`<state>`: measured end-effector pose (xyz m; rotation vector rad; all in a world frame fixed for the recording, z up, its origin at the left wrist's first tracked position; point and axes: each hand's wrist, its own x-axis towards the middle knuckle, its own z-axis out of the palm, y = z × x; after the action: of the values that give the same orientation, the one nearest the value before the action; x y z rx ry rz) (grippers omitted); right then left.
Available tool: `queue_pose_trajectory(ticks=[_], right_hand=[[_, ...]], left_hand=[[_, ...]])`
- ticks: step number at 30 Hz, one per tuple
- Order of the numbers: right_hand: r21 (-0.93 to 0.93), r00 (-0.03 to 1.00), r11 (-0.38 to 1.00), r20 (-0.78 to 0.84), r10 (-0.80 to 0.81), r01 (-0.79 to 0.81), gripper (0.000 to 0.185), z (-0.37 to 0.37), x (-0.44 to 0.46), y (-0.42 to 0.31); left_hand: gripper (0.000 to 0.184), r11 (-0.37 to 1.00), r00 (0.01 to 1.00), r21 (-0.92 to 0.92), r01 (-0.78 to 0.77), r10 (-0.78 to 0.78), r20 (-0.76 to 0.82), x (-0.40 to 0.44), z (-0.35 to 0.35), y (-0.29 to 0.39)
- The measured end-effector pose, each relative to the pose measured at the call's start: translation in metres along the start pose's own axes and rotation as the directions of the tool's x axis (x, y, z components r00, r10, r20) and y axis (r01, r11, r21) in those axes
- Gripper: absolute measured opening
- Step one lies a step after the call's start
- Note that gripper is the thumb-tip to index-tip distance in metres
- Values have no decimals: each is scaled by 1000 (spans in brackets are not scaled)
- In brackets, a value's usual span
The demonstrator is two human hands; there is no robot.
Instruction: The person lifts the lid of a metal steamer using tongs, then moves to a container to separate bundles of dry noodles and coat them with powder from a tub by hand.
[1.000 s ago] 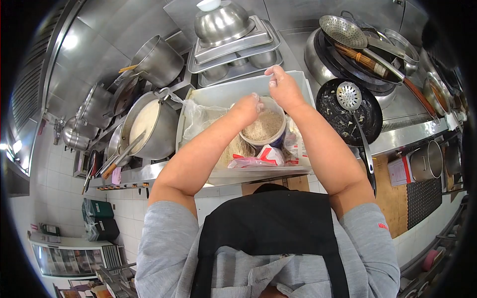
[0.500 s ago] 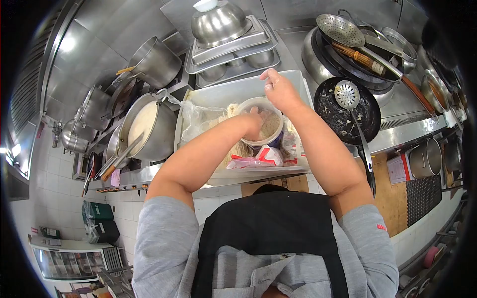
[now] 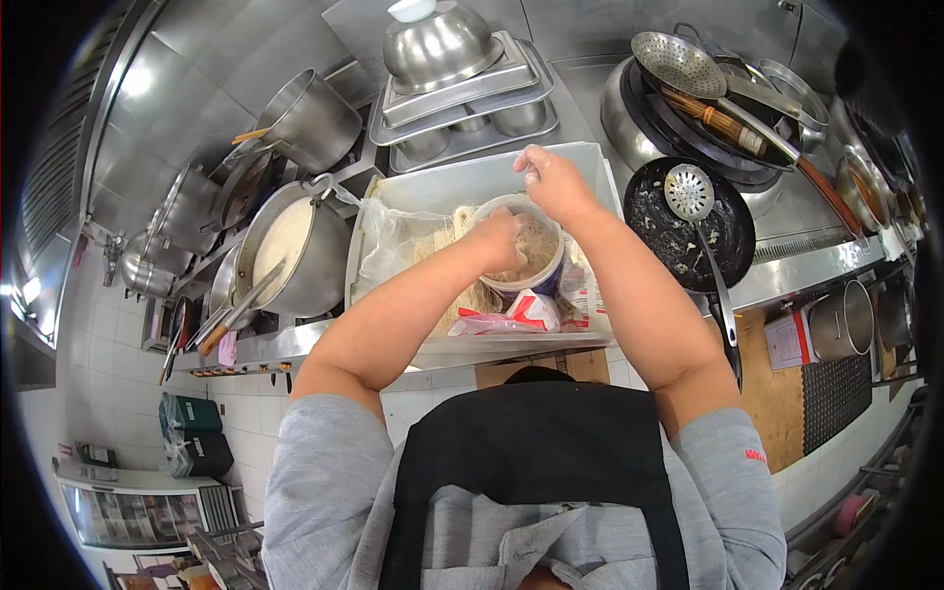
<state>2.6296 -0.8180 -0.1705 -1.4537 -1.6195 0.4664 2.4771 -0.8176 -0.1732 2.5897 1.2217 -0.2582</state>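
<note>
My left hand (image 3: 498, 242) is inside the mouth of a round plastic tub (image 3: 559, 258), over its pale, grainy-looking contents (image 3: 537, 248). Its fingers are curled downward, and what they hold, if anything, is hidden. Above the tub's far right rim, my right hand (image 3: 553, 183) is raised with nothing visible in it. Its fingers are loosely bent, thumb and forefinger apart, with whitish residue on the tips. The tub stands in a white rectangular bin (image 3: 418, 182) beside bundled pale noodles (image 3: 458, 224), clear plastic film (image 3: 385, 236) and a red-and-white packet (image 3: 533, 311).
To the left stands a large pot of whitish liquid (image 3: 332, 251), a wooden-handled utensil (image 3: 236, 317) across its rim. A black pan (image 3: 644, 236) holding a slotted ladle (image 3: 689, 192) is at the right. Stacked metal trays (image 3: 472, 103) stand behind the bin.
My left hand has lifted slightly within the tub, showing more of its back and curled fingers. My right hand has lowered a little, its forefinger more bent. The view has shifted slightly.
</note>
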Motion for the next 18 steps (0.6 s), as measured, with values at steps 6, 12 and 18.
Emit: queue_pose_trajectory(ticks=[6, 12, 18], right_hand=[[7, 1000, 1000, 20, -5, 4, 15, 2, 2, 5], [31, 999, 999, 11, -35, 34, 16, 4, 3, 7], [32, 999, 998, 1, -54, 54, 16, 2, 2, 5]], left_hand=[[47, 969, 984, -186, -163, 147, -98, -1, -9, -21], [42, 987, 987, -143, -72, 50, -150, -7, -9, -13], [38, 982, 961, -152, -112, 68, -269, -8, 6, -10]])
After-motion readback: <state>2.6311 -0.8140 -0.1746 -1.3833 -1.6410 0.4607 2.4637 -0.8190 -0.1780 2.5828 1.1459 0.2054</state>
